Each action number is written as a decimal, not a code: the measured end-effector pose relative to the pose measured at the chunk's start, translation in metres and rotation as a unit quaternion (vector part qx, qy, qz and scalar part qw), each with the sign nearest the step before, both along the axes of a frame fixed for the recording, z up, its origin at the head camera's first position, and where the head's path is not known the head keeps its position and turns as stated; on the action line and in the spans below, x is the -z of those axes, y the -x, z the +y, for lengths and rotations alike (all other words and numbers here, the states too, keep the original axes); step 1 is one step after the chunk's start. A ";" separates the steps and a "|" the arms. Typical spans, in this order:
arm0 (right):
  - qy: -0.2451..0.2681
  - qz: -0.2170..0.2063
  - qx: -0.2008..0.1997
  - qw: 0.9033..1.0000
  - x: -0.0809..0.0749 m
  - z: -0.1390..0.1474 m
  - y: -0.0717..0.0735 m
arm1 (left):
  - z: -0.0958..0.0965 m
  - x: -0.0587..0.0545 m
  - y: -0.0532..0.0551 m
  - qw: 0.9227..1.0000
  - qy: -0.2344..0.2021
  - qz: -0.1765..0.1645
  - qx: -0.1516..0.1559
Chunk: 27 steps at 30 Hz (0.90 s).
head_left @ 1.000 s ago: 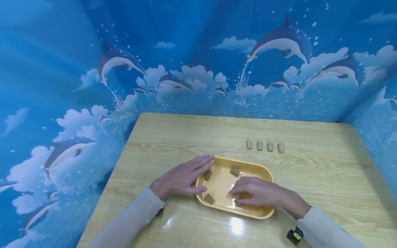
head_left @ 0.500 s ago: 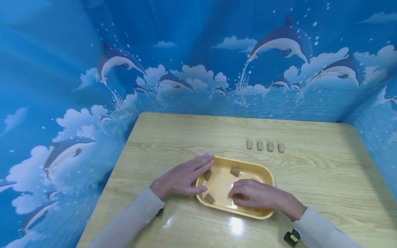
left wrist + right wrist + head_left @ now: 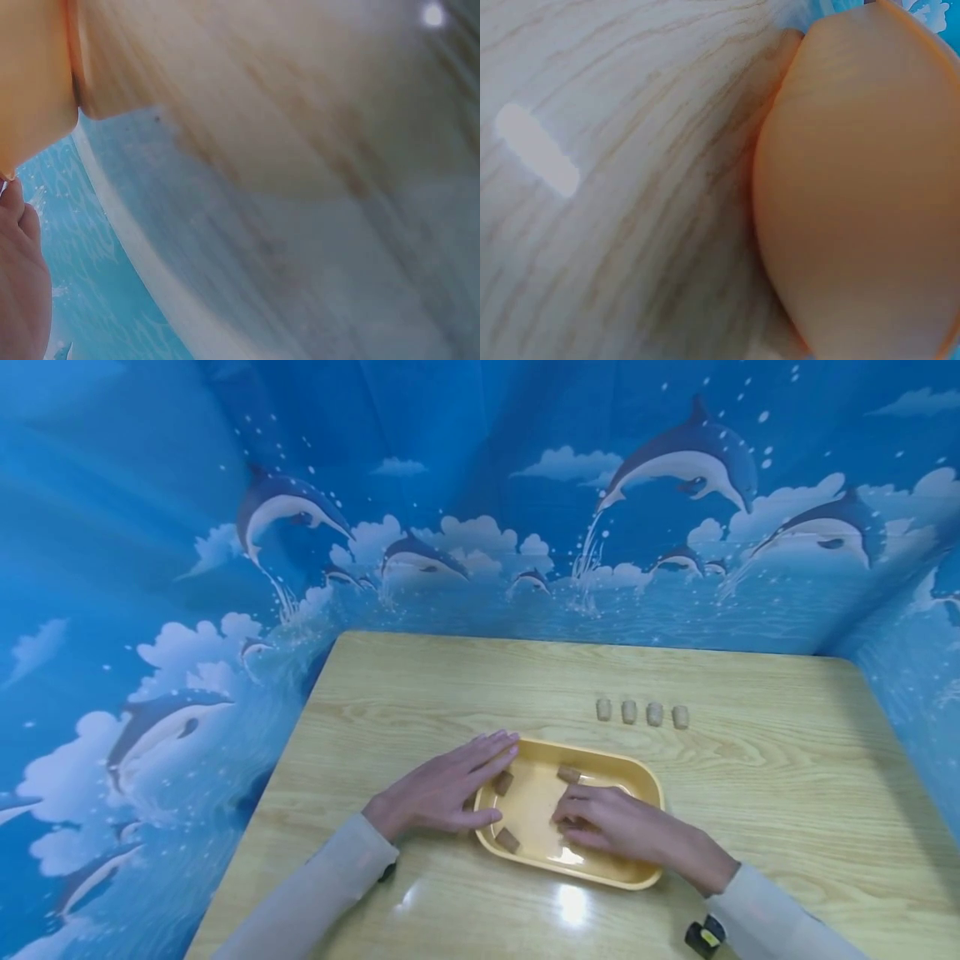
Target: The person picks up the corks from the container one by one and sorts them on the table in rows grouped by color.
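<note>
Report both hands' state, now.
Left hand: open, touching the yellow, rounded plastic tray.
Right hand: fingers curled inside it; cannot tell whether they hold anything.

Pale wood-grain table (image 3: 420, 685), lying beneath both hands and extending past them, its far corners rounded. Blue printed backdrop (image 3: 465, 435), rising beyond the hands and continuing leftward of the left hand (image 3: 442, 789), with white clouds (image 3: 472, 539) over rippled water. Largest dolphin (image 3: 686, 447), beyond and slightly right of the right hand (image 3: 618, 822); another dolphin (image 3: 153, 731), well left of the left hand. Bright glare spot (image 3: 573, 906), on the tabletop, nearer the wearer than the right hand.
</note>
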State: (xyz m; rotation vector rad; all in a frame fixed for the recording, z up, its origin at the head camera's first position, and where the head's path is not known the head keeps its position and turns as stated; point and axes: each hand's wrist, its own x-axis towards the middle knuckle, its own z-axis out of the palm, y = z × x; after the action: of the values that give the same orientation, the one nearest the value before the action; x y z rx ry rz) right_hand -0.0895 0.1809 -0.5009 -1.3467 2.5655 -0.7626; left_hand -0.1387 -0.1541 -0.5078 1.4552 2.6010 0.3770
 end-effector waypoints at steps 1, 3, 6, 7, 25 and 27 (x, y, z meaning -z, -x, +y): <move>-0.007 0.000 -0.003 1.000 -0.002 0.001 -0.001 | 0.000 0.000 0.000 1.000 0.000 0.001 0.000; -0.025 0.000 -0.008 1.000 -0.005 0.003 -0.002 | 0.000 0.000 0.000 1.000 0.001 0.004 0.000; -0.051 0.013 -0.015 0.999 -0.010 0.006 -0.004 | 0.001 0.000 0.000 1.000 0.003 0.005 0.001; -0.057 0.019 -0.016 0.998 -0.011 0.007 -0.004 | 0.001 -0.001 0.000 1.000 0.004 0.005 0.000; -0.021 0.057 0.024 0.998 -0.013 0.018 -0.001 | 0.000 -0.001 -0.003 1.000 0.007 0.002 0.001; 0.006 0.046 0.034 0.998 -0.018 0.021 0.003 | 0.000 -0.001 -0.003 1.000 0.009 0.004 0.003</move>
State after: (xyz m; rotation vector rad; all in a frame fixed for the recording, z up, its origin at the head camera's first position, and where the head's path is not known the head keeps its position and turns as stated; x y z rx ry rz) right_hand -0.0922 0.2020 -0.4832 -1.3340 2.6945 -0.7453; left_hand -0.1362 -0.1538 -0.5069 1.4614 2.5983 0.3467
